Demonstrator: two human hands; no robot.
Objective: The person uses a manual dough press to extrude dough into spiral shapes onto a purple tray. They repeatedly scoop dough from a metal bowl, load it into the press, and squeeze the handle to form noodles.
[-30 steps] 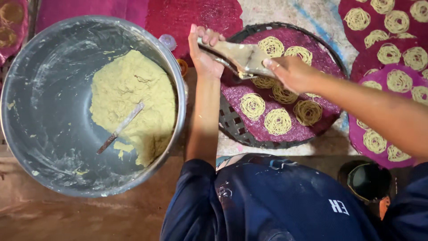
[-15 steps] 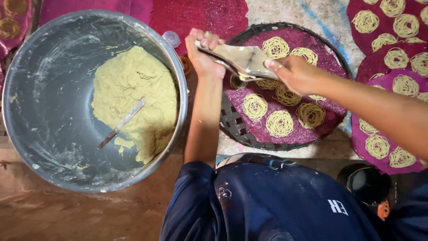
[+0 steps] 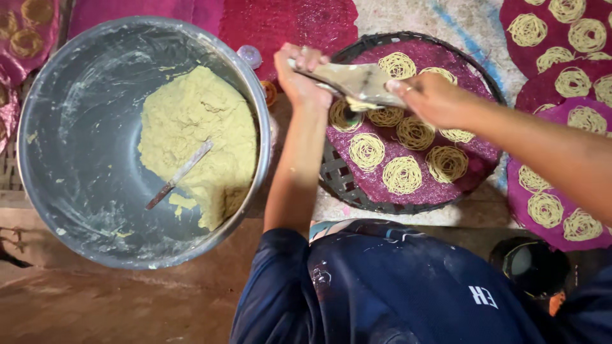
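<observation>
You had two hands on one dough-smeared press (image 3: 357, 83). One round dark woven tray (image 3: 341, 181) carried eight yellow noodle coils (image 3: 403, 175). One big grey metal bowl (image 3: 44, 159) held one yellow dough lump (image 3: 197, 127) and one metal spoon (image 3: 178, 174).

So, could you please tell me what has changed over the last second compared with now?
Little has moved. Both hands, left hand and right hand, still grip the dough press over the round woven tray; the press has shifted slightly along the row of noodle coils, with a fresh coil forming under it. The steel bowl of dough and the spoon in it lie unchanged.
</observation>
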